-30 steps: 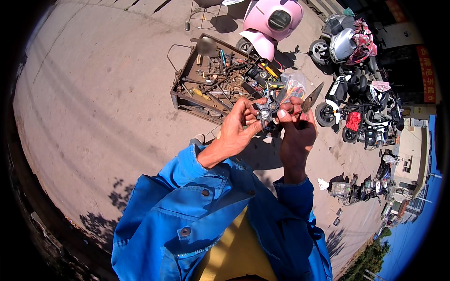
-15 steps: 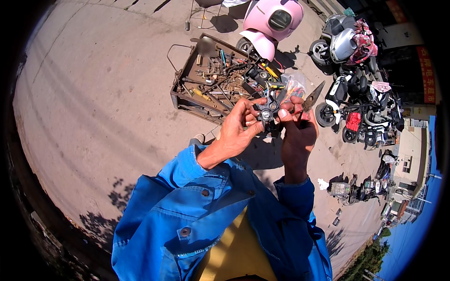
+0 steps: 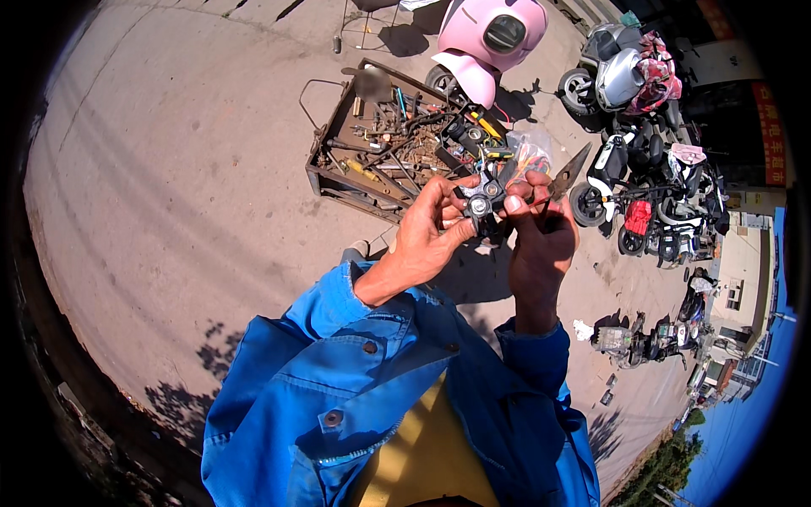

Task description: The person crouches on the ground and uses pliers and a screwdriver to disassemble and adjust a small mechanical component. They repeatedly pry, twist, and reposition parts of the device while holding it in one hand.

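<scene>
My left hand is closed on a dark metal part with silver round fittings, held in front of my chest. My right hand has its thumb against that part and its fingers wrapped round a dark, pointed tool with red on it, probably pliers, angled up to the right. Beyond both hands an open rusty metal toolbox holds many wrenches, loose metal bits and a black tray. A clear plastic bag with coloured contents lies at its right end.
A pink scooter stands behind the toolbox. A silver scooter and several black and white scooters are parked along the right, with another two-wheeler lower down. A building lines the far right. Concrete ground surrounds me.
My right hand and its pointed tool have shifted slightly to the right. My left hand and the metal part are nearly where they were.
</scene>
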`<state>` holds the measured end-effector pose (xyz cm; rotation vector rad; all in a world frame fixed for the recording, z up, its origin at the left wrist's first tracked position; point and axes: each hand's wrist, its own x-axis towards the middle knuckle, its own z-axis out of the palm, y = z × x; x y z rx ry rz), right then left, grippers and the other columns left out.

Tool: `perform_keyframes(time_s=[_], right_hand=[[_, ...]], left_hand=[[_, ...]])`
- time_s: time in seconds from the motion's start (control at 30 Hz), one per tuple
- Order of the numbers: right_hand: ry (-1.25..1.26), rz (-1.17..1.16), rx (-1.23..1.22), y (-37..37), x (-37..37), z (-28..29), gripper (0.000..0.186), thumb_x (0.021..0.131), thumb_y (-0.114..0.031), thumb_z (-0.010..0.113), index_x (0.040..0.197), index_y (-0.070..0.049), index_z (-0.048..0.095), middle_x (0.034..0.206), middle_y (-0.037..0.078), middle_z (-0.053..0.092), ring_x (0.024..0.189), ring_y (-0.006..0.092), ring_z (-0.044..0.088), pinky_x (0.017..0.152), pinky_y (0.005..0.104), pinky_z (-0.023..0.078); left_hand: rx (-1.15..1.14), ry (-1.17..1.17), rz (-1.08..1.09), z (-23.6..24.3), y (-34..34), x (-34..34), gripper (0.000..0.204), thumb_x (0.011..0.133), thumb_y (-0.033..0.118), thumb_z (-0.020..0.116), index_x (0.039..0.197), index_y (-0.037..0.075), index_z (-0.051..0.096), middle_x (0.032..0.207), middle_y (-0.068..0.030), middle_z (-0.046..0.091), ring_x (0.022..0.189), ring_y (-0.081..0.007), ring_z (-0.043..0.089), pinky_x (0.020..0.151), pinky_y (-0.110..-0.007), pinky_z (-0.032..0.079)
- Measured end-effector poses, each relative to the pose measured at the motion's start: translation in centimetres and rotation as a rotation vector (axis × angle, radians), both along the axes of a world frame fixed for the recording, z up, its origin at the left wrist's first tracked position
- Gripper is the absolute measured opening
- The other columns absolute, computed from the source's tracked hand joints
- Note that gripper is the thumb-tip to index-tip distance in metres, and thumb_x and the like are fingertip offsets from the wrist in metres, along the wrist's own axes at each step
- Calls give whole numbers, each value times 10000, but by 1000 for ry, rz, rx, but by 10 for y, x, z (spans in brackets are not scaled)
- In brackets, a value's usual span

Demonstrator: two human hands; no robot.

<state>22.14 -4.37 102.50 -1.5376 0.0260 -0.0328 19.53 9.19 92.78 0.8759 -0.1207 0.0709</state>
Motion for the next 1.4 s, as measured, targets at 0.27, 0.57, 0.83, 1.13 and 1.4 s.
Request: perform_keyframes(time_s=[0.27, 0.57, 0.83, 1.13, 1.4], right_hand=[[-27, 6, -24, 1, -1, 5, 437, 931, 23, 709, 1330, 59, 533, 1037, 69, 685, 904, 142, 667, 821, 270, 534], [24, -13, -8, 1, -4, 11, 430, 916, 11, 728, 1317, 10, 574, 1037, 57, 701, 928, 113, 650, 847, 267, 525], [34, -3, 18, 0, -5, 12, 431, 921, 17, 717, 1325, 18, 567, 1041, 57, 703, 927, 119, 657, 841, 265, 530], [5, -9, 3, 1, -6, 15, 400, 925, 27, 710, 1305, 12, 588, 1036, 37, 697, 932, 108, 644, 842, 257, 519], [-4, -12, 2, 2, -3, 11, 411, 923, 29, 716, 1311, 5, 585, 1037, 36, 697, 945, 96, 633, 843, 242, 498]], left_hand=[[-15, -5, -1, 6, 0, -1, 485, 979, 206, 752, 1306, -7, 465, 1189, -94, 624, 1074, -131, 635, 896, -294, 525], [-28, -21, 1, 6, 0, -4, 496, 980, 162, 745, 1355, -12, 470, 1173, -74, 615, 1078, -126, 619, 921, -290, 510], [-48, -23, -16, 8, 0, -4, 495, 980, 178, 746, 1344, -11, 469, 1184, -80, 618, 1102, -137, 625, 943, -304, 513], [-29, -26, 3, 12, 1, -4, 457, 972, 221, 763, 1264, 13, 479, 1144, -42, 578, 961, -72, 519, 841, -253, 471], [5, -14, -19, 9, 4, -1, 441, 962, 259, 777, 1201, 40, 478, 1169, -27, 547, 876, -54, 408, 792, -230, 434]])
